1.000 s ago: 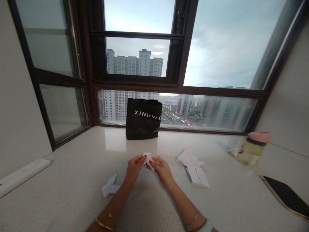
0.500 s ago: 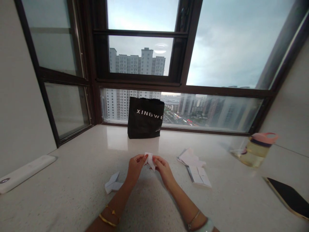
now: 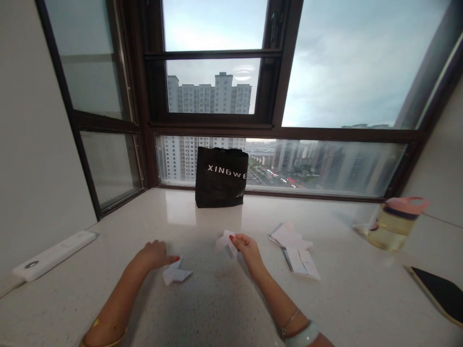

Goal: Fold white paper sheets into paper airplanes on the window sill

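Observation:
Between the thumb and fingers of my right hand [image 3: 246, 248] is a small folded white paper piece [image 3: 226, 239], held up over the counter with its flaps spread. My left hand [image 3: 156, 254] is off to the left, thumb stretched out away from the fingers. Its thumb tip overlaps the upper end of a second folded paper piece [image 3: 176, 274] lying on the counter; whether it presses on it I cannot tell. A loose pile of folded white papers [image 3: 298, 250] lies right of my right hand.
A black bag [image 3: 221, 178] with white lettering stands by the window. At the left lies a white power strip [image 3: 54, 255]. On the right are a bottle with a pink lid [image 3: 394, 224] and a dark-screened tablet or phone [image 3: 439, 291]. All rest on the pale speckled counter [image 3: 217, 308].
My left hand has let go of the paper piece that both hands held and moved left to the other folded piece. My right hand keeps hold, nearly in place. The view has shifted slightly.

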Demonstrator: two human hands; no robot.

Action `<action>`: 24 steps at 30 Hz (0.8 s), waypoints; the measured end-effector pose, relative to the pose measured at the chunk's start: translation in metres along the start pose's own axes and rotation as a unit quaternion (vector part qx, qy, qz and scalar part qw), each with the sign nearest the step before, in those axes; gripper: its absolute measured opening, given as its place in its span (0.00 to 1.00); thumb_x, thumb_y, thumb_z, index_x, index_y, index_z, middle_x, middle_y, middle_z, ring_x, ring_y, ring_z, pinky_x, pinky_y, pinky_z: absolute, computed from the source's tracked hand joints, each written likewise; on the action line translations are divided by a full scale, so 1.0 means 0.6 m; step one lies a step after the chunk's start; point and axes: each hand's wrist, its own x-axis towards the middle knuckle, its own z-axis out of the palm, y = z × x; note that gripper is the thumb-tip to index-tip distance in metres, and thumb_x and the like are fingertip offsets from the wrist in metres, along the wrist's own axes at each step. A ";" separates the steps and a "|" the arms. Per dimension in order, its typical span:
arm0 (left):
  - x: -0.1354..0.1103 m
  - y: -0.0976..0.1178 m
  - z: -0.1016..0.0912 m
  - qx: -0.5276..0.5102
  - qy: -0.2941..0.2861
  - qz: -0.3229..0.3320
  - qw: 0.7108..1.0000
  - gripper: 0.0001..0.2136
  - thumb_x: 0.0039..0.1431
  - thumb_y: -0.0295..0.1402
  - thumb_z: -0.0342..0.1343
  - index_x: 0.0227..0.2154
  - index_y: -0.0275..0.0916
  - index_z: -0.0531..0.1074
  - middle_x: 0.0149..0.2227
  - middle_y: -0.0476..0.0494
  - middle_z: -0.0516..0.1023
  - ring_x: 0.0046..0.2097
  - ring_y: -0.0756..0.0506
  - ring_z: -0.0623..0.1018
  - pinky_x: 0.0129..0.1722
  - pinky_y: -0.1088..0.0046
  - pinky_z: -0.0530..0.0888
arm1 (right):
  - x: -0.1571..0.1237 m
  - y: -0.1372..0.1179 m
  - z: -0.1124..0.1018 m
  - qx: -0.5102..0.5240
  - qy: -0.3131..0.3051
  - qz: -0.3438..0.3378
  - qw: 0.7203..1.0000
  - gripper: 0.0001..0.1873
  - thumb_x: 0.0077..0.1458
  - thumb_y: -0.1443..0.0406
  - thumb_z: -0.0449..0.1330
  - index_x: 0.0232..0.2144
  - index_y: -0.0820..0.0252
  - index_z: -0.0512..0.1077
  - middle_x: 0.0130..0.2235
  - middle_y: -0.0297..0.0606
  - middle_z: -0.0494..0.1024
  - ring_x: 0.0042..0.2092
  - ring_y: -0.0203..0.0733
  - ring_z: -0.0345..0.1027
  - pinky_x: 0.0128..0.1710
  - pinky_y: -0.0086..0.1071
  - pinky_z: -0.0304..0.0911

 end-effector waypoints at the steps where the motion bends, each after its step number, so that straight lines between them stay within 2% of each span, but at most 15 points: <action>1: -0.007 -0.013 -0.003 0.018 -0.032 -0.008 0.999 0.15 0.25 0.43 0.61 0.07 0.39 0.63 0.14 0.46 0.66 0.26 0.41 0.71 0.30 0.68 0.63 | -0.001 0.000 0.002 -0.002 0.001 -0.002 1.000 0.19 0.30 0.52 0.66 0.18 0.62 0.71 0.16 0.31 0.70 0.18 0.32 0.57 0.20 0.27 0.49; 4: -0.019 -0.027 0.012 -0.002 -0.087 0.005 0.996 0.11 0.25 0.39 0.62 0.08 0.40 0.65 0.14 0.49 0.67 0.24 0.45 0.69 0.27 0.72 0.61 | -0.002 0.001 0.003 -0.011 0.006 -0.006 1.000 0.19 0.30 0.52 0.66 0.18 0.62 0.71 0.15 0.31 0.70 0.18 0.32 0.57 0.20 0.27 0.49; 7: -0.009 -0.010 0.041 -0.072 -0.085 0.037 0.993 0.08 0.26 0.35 0.60 0.12 0.40 0.66 0.15 0.52 0.67 0.23 0.48 0.67 0.24 0.75 0.60 | -0.002 0.002 0.000 -0.002 0.001 -0.006 1.000 0.19 0.31 0.51 0.65 0.20 0.62 0.72 0.17 0.31 0.71 0.19 0.33 0.58 0.20 0.27 0.50; 11: 0.022 0.043 0.065 -0.207 -0.082 0.073 0.972 0.11 0.31 0.38 0.59 0.16 0.38 0.65 0.18 0.53 0.67 0.22 0.51 0.67 0.22 0.76 0.62 | -0.001 0.001 -0.004 0.026 -0.013 0.001 1.000 0.19 0.33 0.51 0.65 0.22 0.62 0.72 0.19 0.33 0.73 0.20 0.33 0.61 0.21 0.27 0.52; 14: 0.040 0.091 0.074 -0.330 -0.115 0.096 0.932 0.12 0.35 0.40 0.58 0.21 0.37 0.66 0.24 0.50 0.70 0.23 0.50 0.70 0.22 0.75 0.66 | 0.000 0.001 -0.003 0.044 -0.034 0.012 0.998 0.19 0.32 0.52 0.65 0.23 0.62 0.73 0.21 0.34 0.75 0.21 0.35 0.63 0.23 0.28 0.55; 16: 0.048 0.115 0.085 -0.372 -0.121 0.130 0.911 0.13 0.38 0.41 0.58 0.25 0.37 0.69 0.26 0.48 0.72 0.24 0.50 0.71 0.22 0.76 0.66 | 0.000 0.002 -0.001 0.047 -0.050 0.023 0.997 0.20 0.31 0.53 0.66 0.23 0.62 0.73 0.22 0.35 0.76 0.22 0.36 0.64 0.25 0.29 0.56; 19: 0.057 0.128 0.113 -0.405 -0.087 0.169 0.894 0.16 0.41 0.39 0.56 0.33 0.35 0.71 0.23 0.49 0.72 0.22 0.53 0.68 0.21 0.78 0.63 | 0.002 0.010 0.002 0.030 -0.061 0.035 0.997 0.19 0.30 0.53 0.67 0.22 0.62 0.73 0.21 0.35 0.76 0.22 0.35 0.65 0.25 0.29 0.57; 21: 0.061 0.124 0.132 -0.436 -0.048 0.168 0.883 0.20 0.41 0.39 0.57 0.39 0.35 0.69 0.21 0.52 0.70 0.21 0.53 0.67 0.22 0.78 0.63 | 0.003 0.017 0.004 0.006 -0.061 0.027 0.998 0.17 0.29 0.54 0.67 0.20 0.61 0.72 0.20 0.33 0.75 0.21 0.34 0.63 0.25 0.28 0.55; 24: 0.062 0.113 0.149 -0.461 -0.007 0.148 0.875 0.20 0.40 0.38 0.58 0.38 0.34 0.68 0.20 0.52 0.71 0.23 0.51 0.70 0.24 0.77 0.65 | 0.004 0.023 0.005 -0.053 -0.066 0.002 0.996 0.14 0.32 0.55 0.66 0.18 0.60 0.72 0.19 0.31 0.73 0.21 0.33 0.61 0.24 0.27 0.53</action>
